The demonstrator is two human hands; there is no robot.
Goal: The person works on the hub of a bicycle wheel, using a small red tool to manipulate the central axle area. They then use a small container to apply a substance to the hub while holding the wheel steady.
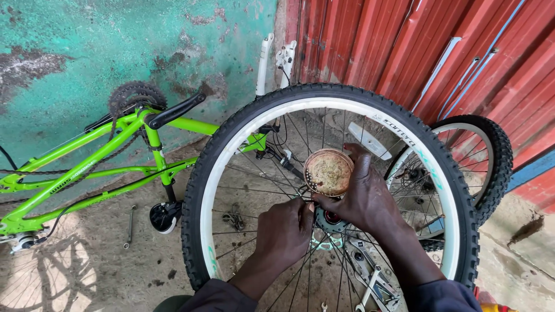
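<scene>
Wheel hub — largely hidden beneath left hand and right hand; grip on it cannot be told. Green bicycle frame cut off at left edge. Tools — partly behind spokes, cut off at bottom edge.

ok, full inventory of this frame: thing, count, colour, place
wheel: 1, black tyre, white rim, upright at centre, under both hands
round tin: 1, rusty, dirty inside, by the hub, at the right hand's fingers
second wheel: 1, black tyre, white rim, right, behind the first
bike frame: 1, bright green, upside down, left, against the wall
chainring: 1, black, top of frame
wrenches: several, silver, ground beneath spokes
spanner: 1, grey, ground left
wall: teal, peeling
metal door: red, corrugated
left hand: at hub
right hand: at hub
</scene>
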